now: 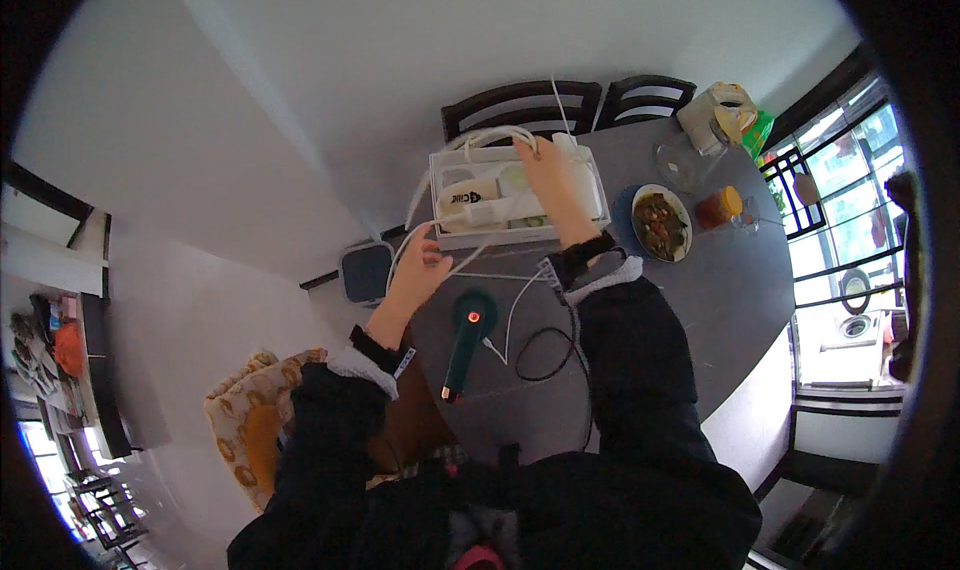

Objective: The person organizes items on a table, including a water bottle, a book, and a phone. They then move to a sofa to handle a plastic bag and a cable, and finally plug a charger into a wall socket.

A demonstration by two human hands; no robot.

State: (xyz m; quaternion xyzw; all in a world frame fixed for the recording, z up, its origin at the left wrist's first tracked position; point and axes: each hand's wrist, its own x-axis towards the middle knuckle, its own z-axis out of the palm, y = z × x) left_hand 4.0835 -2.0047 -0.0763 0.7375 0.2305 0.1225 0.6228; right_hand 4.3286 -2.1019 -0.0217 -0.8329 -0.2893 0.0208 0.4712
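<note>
My right hand (551, 180) grips a coiled bundle of white cable (487, 135) above the back edge of a white storage box (517, 237). At the box's front left corner, my left hand (418, 270) has its fingers curled around a stretch of white cord (469, 259). Inside the box lie a cream-coloured item (466, 195) bearing writing and other pale items, partly covered by my right forearm. Nearer to me, a dark green handheld device (465, 345) with a round head rests on the table, its red light lit. A thin white cable (510, 322) plugs into its side.
The dark grey table (660, 337) carries a black cable (540, 356), a bowl of food (660, 223), a jar with a yellow lid (718, 208) and a glass jug (686, 163). Dark wooden chairs (525, 90) stand behind. A patterned padded chair cover (259, 420) is at the left.
</note>
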